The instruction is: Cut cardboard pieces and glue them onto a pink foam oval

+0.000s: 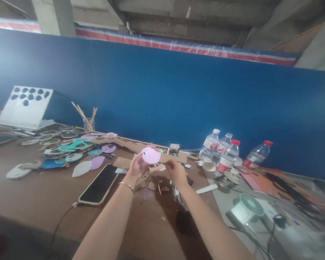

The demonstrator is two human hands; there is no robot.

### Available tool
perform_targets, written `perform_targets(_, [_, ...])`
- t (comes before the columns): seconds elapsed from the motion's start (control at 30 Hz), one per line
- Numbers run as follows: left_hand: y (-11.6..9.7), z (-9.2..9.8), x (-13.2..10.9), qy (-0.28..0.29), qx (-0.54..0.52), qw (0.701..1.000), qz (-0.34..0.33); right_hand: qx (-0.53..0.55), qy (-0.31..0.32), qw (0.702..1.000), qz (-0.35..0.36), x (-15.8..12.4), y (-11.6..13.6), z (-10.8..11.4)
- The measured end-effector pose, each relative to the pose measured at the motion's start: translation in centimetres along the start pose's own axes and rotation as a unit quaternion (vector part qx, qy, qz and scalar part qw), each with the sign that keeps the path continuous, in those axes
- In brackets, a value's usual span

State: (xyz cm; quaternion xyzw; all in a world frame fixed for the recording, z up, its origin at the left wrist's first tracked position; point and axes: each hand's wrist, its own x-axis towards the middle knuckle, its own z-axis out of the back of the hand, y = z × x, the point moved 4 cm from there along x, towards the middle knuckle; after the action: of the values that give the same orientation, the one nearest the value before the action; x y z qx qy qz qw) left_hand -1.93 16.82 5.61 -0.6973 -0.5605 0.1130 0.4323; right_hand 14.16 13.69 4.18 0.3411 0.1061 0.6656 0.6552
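A light purple paper piece [152, 156] with a small white-and-dark eye is held up over the brown table [141, 231]. My left hand [137, 167], a bracelet on its wrist, grips the piece at its left edge. A brown cardboard strip [166, 158] extends from the right side of the purple piece. My right hand [176, 172] is closed on this strip. Small cardboard scraps [152, 185] lie on the table below both hands. A phone [99, 186] with a cable lies to the left of my left wrist.
Coloured paper cutouts [75, 145] pile up at the left, near a jar of sticks [89, 124] and a white holed panel [27, 108]. Plastic bottles [227, 158], a white-handled tool [206, 189], a small fan [246, 209] and orange sheets [253, 180] are at the right.
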Motion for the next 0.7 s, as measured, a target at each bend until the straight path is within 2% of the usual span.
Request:
perform_targets(0.03, [0.5,-0.3,0.0,0.014,0.007,1.0,0.013,0.096,-0.043,0.994,-0.004,-0.3,-0.6,1.1])
perform_targets(0.1, [2.0,-0.9,-0.1,0.046,0.02,0.997,0.051,0.258,-0.052,0.964,-0.025,-1.1,-1.9,2.1])
perform_targets(0.2, [4.7,-1.7,-0.5,0.101,0.033,0.988,0.115,0.378,-0.045,0.923,-0.056,-2.1,-3.6,2.0])
perform_targets(0.33, [7.6,-1.6,-0.9,0.135,0.081,0.968,0.197,0.378,-0.042,0.924,-0.03,-2.9,-4.5,1.2])
perform_targets(0.5, [8.1,-0.3,-0.6,0.135,0.188,0.95,0.212,0.377,-0.041,0.924,-0.04,-3.3,-4.8,1.0])
perform_targets(0.63, [6.6,-0.5,0.0,0.128,0.333,0.922,0.148,0.413,-0.044,0.909,-0.038,-3.6,-4.5,0.9])
perform_targets(0.7, [5.7,-1.0,0.2,0.095,0.413,0.899,0.109,0.424,-0.038,0.904,-0.038,-3.7,-4.4,0.6])
